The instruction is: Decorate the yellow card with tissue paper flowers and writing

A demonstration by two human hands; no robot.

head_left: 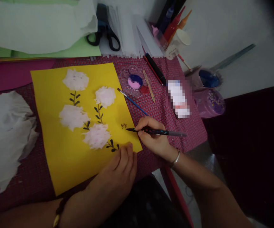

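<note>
A sheet of yellow paper lies on the checked tablecloth, bearing several white and pale pink paper flowers with dark painted stems and leaves. My right hand is closed around a black pen with a grey end. The pen's tip is at a small dark written character near the sheet's right edge. My left hand rests flat on the lower edge of the paper, beside the lowest leaves, its fingers laid out and holding nothing.
A thin blue paintbrush touches the sheet's right side, near a clear paint palette. Black-handled scissors lie at the back among white papers. Crumpled white paper is on the left; paint bottles and cups stand right.
</note>
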